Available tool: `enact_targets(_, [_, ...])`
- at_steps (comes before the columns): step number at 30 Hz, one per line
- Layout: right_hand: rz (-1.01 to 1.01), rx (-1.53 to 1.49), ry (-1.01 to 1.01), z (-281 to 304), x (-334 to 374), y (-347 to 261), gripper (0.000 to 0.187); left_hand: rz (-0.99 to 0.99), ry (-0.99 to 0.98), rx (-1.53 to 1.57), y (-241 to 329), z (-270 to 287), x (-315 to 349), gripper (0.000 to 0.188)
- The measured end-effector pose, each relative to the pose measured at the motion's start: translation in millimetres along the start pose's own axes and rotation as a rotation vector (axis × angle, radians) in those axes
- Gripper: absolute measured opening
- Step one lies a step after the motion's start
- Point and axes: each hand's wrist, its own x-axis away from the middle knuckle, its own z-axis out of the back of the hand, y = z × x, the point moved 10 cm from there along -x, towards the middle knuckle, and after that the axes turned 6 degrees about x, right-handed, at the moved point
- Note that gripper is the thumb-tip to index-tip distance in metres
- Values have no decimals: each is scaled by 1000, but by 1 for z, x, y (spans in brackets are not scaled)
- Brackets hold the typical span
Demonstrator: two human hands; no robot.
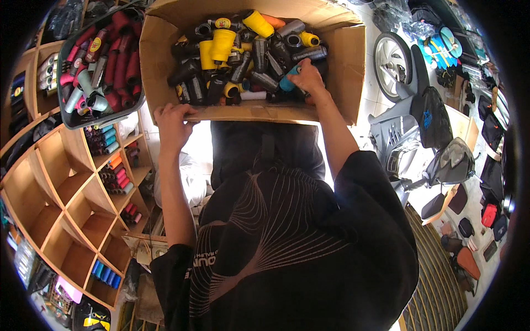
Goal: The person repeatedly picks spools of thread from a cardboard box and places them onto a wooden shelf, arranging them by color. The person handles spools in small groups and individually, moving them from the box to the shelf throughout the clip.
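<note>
A large cardboard box (348, 71) stands before me, full of thread spools. Most spools are black; several yellow ones, such as the upright yellow spool (223, 45), lie among them, with an orange spool (273, 22) toward the back. My right hand (309, 80) reaches inside at the right and has its fingers closed round a teal thread spool (287, 83). At the box's near left corner, my left hand (174, 124) grips the cardboard edge, fingers bent over the rim.
Left of the box sits a dark crate (67, 113) of red, pink and grey spools. Below it, a wooden cubby shelf (66, 187) holds spools in some compartments. A motor scooter (406, 116) stands to the right. Bags and small goods lie on the floor at far right.
</note>
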Motion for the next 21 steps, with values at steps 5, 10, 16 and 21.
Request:
enact_targets(5, [1, -136, 214, 59, 16, -3, 68, 12, -16, 4, -7, 0, -1, 22])
enact_targets(10, [32, -302, 494, 110, 37, 4, 57, -29, -25, -41, -10, -3, -2, 23])
enact_targets(16, [152, -267, 571, 141, 61, -9, 55, -23, -30, -49, -8, -2, -1, 23])
enact_targets(21, [141, -275, 555, 143, 66, -10, 56, -41, -33, -47, -6, -4, 0, 22])
